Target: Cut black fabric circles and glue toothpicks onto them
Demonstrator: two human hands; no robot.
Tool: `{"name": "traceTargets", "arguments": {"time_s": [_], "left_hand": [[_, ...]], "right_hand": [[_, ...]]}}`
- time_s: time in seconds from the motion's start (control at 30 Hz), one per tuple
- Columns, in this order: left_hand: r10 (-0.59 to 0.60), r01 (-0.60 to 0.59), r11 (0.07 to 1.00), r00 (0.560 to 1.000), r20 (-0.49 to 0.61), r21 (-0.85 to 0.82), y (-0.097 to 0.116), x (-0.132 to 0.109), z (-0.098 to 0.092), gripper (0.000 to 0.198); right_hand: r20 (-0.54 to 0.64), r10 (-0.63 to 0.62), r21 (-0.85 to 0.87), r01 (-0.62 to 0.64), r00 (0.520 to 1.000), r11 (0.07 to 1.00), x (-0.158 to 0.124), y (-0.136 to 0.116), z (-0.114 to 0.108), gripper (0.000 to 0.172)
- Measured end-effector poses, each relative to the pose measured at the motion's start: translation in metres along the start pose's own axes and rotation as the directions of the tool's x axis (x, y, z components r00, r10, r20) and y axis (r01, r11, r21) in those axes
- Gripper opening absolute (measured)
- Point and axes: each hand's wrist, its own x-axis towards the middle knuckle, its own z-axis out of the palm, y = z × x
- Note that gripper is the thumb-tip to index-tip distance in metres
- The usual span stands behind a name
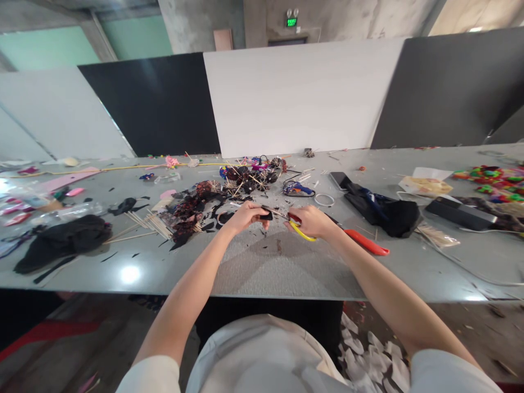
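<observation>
Above the table, in front of my body, my left hand point(245, 217) pinches a small piece of black fabric point(266, 216). My right hand point(311, 220) grips a pair of scissors with a yellow handle point(303, 234). The blades point left and meet the fabric near my left fingertips; whether they are parted is too small to tell. Left of my left hand lie dark patterned fabric point(186, 215), thin wooden sticks point(158, 225) and black scraps. Beyond both hands sits a cluster of dark balls with sticks poking out point(245, 183).
A blue glue gun point(298, 189) and a white ring point(325, 200) lie behind my right hand. Near my right forearm is a red-handled object point(367, 243). Black cloth point(65, 240) lies left, a black bag point(385, 210) right. A white panel point(303, 98) stands along the table's back.
</observation>
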Motion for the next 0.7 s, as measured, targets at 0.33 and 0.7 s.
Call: {"name": "traceTargets", "arguments": {"time_s": [0.33,0.7], "left_hand": [[-0.007,0.007,1.000,1.000,-0.013,0.019,0.0036,-0.0015,0.0017,0.028],[0.001,-0.001,1.000,1.000,-0.008,0.002,0.0010,0.0005,-0.0010,0.027]], "right_hand": [[0.018,0.052,-0.016,-0.052,0.998,0.999,-0.0001,0.0006,-0.0008,0.040],[0.063,0.018,-0.019,-0.017,0.998,1.000,-0.0010,-0.0001,-0.0050,0.039]]}}
